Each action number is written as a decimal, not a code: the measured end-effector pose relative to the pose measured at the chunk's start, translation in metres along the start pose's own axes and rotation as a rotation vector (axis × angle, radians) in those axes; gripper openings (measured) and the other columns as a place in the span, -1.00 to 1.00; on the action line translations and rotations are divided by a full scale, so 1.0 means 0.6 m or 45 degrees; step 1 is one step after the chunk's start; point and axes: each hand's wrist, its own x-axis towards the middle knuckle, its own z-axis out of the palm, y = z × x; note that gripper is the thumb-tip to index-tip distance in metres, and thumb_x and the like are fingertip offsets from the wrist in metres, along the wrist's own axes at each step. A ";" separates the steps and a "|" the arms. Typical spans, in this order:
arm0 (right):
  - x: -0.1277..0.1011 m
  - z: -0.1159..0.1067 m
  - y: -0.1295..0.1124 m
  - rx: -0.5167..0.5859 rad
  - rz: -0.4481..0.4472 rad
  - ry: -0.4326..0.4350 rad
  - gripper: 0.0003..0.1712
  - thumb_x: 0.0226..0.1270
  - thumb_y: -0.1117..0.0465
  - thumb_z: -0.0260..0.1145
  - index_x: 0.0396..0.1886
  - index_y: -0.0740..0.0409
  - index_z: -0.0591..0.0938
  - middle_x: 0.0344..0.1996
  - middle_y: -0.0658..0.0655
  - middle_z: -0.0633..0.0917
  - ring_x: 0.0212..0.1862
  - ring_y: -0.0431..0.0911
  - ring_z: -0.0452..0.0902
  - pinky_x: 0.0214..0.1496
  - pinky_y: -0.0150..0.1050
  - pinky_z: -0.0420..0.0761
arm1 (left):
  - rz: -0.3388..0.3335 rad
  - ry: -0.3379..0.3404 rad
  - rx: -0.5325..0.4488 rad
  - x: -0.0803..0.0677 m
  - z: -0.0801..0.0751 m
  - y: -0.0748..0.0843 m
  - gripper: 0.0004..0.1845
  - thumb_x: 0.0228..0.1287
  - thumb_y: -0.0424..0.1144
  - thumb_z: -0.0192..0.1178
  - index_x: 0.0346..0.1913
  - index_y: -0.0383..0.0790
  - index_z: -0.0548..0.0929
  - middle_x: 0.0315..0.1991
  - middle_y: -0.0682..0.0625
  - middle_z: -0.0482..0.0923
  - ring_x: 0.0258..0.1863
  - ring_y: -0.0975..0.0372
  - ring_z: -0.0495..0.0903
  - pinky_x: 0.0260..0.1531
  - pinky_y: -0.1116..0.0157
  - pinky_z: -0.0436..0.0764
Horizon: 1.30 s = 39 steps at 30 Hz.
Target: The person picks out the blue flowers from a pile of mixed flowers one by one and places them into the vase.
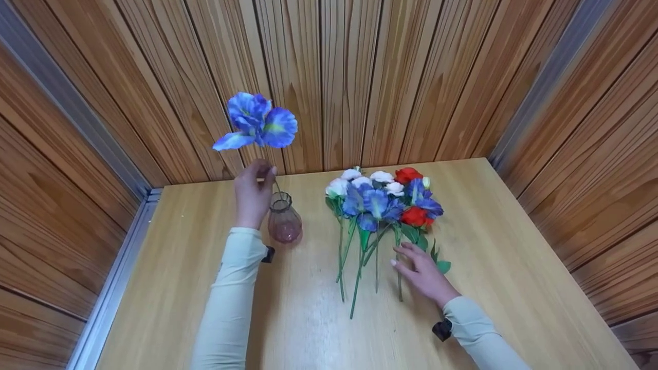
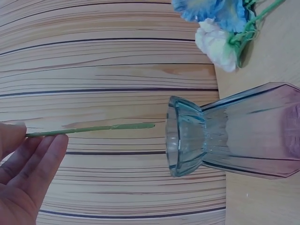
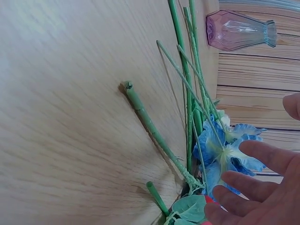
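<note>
My left hand [image 1: 253,194] pinches the thin green stem [image 2: 91,128] of a single blue flower [image 1: 257,125], thumb and fingers closed round it. The bloom stands high above the hand; the stem's cut end, seen in the left wrist view, hangs just short of the mouth of the pink glass vase [image 1: 284,222] and has not entered it. The vase stands upright on the worktop [image 1: 216,318], just to the right of the left hand and almost touching it, and it holds no flower.

My right hand [image 1: 422,273] lies further right, well apart from the vase, its fingers spread and relaxed. It grips nothing. The fingertips [image 3: 262,154] rest at or just above the lower stems of the loose bunch of flowers [image 1: 383,200]; I cannot tell whether they touch.

That bunch lies flat on the worktop beyond the right hand, heads pointing away from me: white, blue and red blooms together, the green stems fanning back towards the hand. Wood-panelled walls [image 1: 349,77] close in the worktop on three sides.

Progress, as I judge it: one flower lifted and poised at the vase, none placed so far, and the whole bunch left to move.
</note>
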 end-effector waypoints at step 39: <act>-0.019 0.005 0.009 0.055 0.066 -0.007 -0.38 0.35 -0.15 0.20 0.21 0.20 0.53 0.33 0.28 0.34 0.37 0.23 0.13 0.35 0.25 0.08 | -0.181 -0.012 0.039 -0.024 0.038 -0.083 -0.88 0.32 -0.40 0.17 -0.14 -0.32 0.64 -0.29 -0.16 0.64 -0.32 0.09 0.63 -0.31 0.18 0.64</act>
